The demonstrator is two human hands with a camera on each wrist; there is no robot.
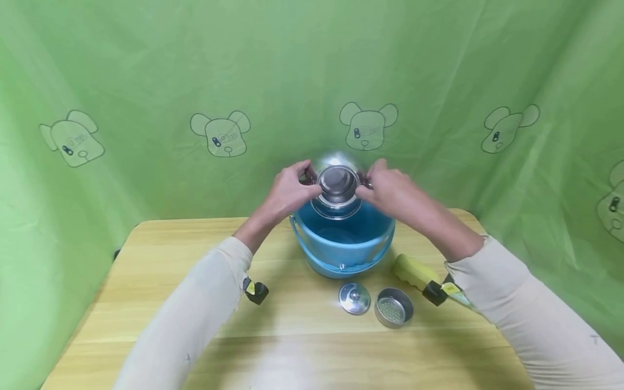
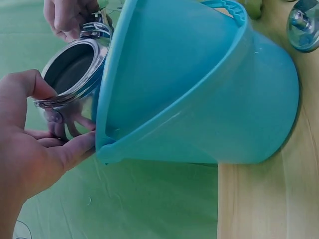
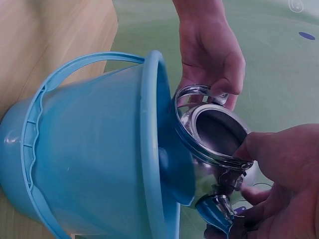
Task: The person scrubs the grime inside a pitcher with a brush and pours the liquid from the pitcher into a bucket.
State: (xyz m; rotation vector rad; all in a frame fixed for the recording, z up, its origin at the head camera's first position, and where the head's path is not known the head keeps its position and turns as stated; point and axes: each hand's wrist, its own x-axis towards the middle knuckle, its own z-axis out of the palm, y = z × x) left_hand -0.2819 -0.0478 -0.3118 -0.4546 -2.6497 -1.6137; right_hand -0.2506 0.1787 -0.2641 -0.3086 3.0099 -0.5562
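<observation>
A shiny stainless steel teapot [image 1: 337, 158] is held tilted over the mouth of a light blue bucket [image 1: 341, 257], its round opening uncovered. My left hand [image 1: 290, 189] grips one side of it, thumb at the rim and fingers beneath in the left wrist view. On the other side my right hand [image 1: 392, 187] pinches the rim near the spout [image 3: 219, 209], as the right wrist view shows. The round metal lid [image 1: 354, 298] with a knob lies in front of the bucket. Beside the lid stands a metal strainer cup [image 1: 394, 307] with a perforated bottom.
The bucket stands near the far edge of a wooden table [image 1: 205, 271], its handle [image 3: 32, 134] hanging down toward me. A yellow-green object [image 1: 414, 271] lies right of the bucket, partly hidden by the right wrist camera. A green curtain [image 1: 292, 65] hangs behind.
</observation>
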